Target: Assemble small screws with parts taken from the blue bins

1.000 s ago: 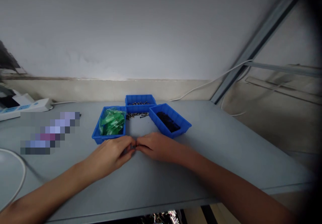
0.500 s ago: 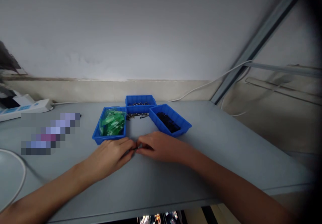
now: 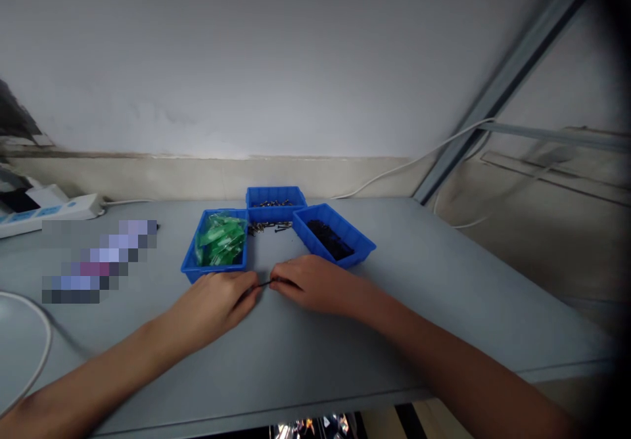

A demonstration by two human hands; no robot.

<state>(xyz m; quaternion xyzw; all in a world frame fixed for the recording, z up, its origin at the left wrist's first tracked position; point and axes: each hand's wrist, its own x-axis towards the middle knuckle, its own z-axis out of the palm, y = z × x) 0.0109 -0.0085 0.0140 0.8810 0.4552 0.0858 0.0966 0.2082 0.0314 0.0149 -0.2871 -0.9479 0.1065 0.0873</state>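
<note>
Between my two hands, just above the grey table, runs a thin dark screw-like piece (image 3: 265,284). My left hand (image 3: 223,300) pinches its left end, fingers closed. On the right, my right hand (image 3: 314,284) is closed too, thumb and fingertips on the other end. Most of the piece is covered by fingers, so its exact kind is unclear. Past my left hand stands a blue bin (image 3: 189,263) of green plastic packets (image 3: 221,238). Beyond my right hand, another blue bin (image 3: 359,245) contains small black parts (image 3: 331,238).
A third blue bin (image 3: 276,214) with small metal screws stands at the back. Several loose screws (image 3: 271,227) lie before it. At the left are a power strip (image 3: 64,214), a blurred-out object (image 3: 106,255) and a white cable (image 3: 46,334). A metal post (image 3: 458,143) rises at right.
My hands have drawn slightly apart, widening the gap between the fingertips. More of the thin dark piece shows between them. The bins and loose screws have stayed put.
</note>
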